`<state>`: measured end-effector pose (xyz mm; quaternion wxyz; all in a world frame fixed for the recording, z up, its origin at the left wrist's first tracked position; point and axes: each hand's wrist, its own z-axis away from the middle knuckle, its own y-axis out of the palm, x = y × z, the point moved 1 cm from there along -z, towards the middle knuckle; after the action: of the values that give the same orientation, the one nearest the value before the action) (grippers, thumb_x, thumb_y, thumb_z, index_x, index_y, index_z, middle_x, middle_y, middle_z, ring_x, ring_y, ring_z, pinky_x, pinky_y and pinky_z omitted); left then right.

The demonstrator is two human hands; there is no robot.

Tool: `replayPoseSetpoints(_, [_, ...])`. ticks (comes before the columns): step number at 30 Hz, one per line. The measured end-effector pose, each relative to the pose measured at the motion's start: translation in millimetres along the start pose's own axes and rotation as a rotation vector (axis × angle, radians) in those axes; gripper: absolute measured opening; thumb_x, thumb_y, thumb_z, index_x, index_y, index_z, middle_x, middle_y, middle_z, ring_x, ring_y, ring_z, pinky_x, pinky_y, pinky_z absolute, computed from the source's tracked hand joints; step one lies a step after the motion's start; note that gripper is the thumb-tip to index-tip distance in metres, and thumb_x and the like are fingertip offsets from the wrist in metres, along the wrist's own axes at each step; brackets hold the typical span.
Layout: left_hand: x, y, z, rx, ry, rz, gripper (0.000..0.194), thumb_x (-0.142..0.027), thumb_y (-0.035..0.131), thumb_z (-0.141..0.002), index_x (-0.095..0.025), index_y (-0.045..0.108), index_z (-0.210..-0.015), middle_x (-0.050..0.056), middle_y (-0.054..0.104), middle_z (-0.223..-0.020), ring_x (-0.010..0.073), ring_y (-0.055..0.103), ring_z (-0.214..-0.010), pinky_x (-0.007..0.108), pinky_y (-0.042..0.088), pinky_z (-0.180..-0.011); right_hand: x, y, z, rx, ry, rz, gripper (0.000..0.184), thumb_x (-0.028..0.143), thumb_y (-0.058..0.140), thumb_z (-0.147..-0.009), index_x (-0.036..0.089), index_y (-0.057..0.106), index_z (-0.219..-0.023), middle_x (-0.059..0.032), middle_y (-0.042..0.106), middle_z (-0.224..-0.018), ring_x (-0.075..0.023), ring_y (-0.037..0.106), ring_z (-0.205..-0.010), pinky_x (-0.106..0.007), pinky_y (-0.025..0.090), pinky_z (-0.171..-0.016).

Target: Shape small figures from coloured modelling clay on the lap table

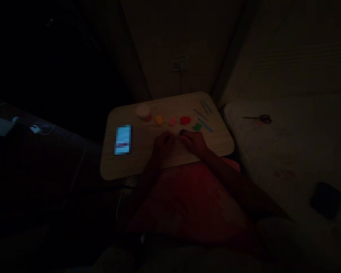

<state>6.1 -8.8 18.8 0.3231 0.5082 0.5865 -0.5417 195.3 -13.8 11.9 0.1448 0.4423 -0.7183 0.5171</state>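
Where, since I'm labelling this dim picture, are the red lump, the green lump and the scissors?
Red lump [185,120]: head view, middle of its top.
Green lump [197,126]: head view, middle of its surface.
Scissors [259,118]: head view, where blades meet handles.

In this gloom I can't tell whether my left hand [164,142] holds anything; the dark bit [183,132] at my right hand [195,141] is too small to name. Coarse blocks blur the phone [122,139]; the view's left edge crops a pale object [0,126].
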Motion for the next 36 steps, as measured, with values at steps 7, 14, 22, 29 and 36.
replayPoseSetpoints(7, [4.6,0.4,-0.9,0.003,-0.011,0.01,0.023,-0.034,0.063,-0.093,-0.018,0.066,-0.077,-0.001,0.064,-0.07,0.0141,0.058,-0.068,0.026,0.045,-0.066,3.6,0.1,-2.0,-0.039,-0.058,-0.127,0.036,0.036,0.043,-0.106,0.022,0.073,-0.12,-0.0081,0.078,-0.094,-0.0226,0.072,-0.082,-0.038,0.057,-0.083])
replayPoseSetpoints(14, [4.3,0.7,-1.1,-0.027,0.013,0.056,0.02,-0.039,0.067,-0.091,-0.019,0.068,-0.089,0.0,0.066,-0.076,0.0137,0.058,-0.069,0.025,0.046,-0.065,4.1,0.9,0.3,-0.039,0.043,-0.209,0.038,0.039,0.056,-0.101,0.025,0.059,-0.137,-0.0092,0.08,-0.102,-0.0248,0.076,-0.087,-0.038,0.058,-0.081])
replayPoseSetpoints(22, [3.1,2.0,-0.7,0.071,0.088,0.01,0.036,-0.039,0.081,-0.08,-0.02,0.074,-0.109,0.002,0.069,-0.085,0.0156,0.062,-0.075,0.027,0.05,-0.072,4.8,0.6,0.0,-0.009,0.072,-0.179,0.021,0.04,0.058,-0.1,0.021,0.067,-0.098,-0.0058,0.077,-0.084,-0.0228,0.072,-0.074,-0.032,0.052,-0.069])
replayPoseSetpoints(29, [-0.3,-1.8,-2.0,0.049,0.134,-0.111,0.022,-0.038,0.068,-0.09,-0.019,0.072,-0.08,0.003,0.067,-0.079,0.017,0.059,-0.076,0.03,0.048,-0.074,4.1,-2.0,0.6,0.046,0.014,-0.097,0.045,0.048,0.043,-0.107,0.02,0.067,-0.082,-0.0032,0.068,-0.07,-0.0173,0.063,-0.063,-0.029,0.043,-0.062])
replayPoseSetpoints(36, [-1.1,-1.6,-1.1,-0.003,0.155,-0.073,0.02,-0.035,0.067,-0.09,-0.019,0.067,-0.078,0.001,0.063,-0.077,0.016,0.056,-0.073,0.029,0.045,-0.071,4.1,0.6,3.0,0.003,-0.022,-0.07,0.038,0.052,0.054,-0.101,0.021,0.066,-0.084,-0.0028,0.066,-0.07,-0.0167,0.059,-0.062,-0.03,0.042,-0.062])
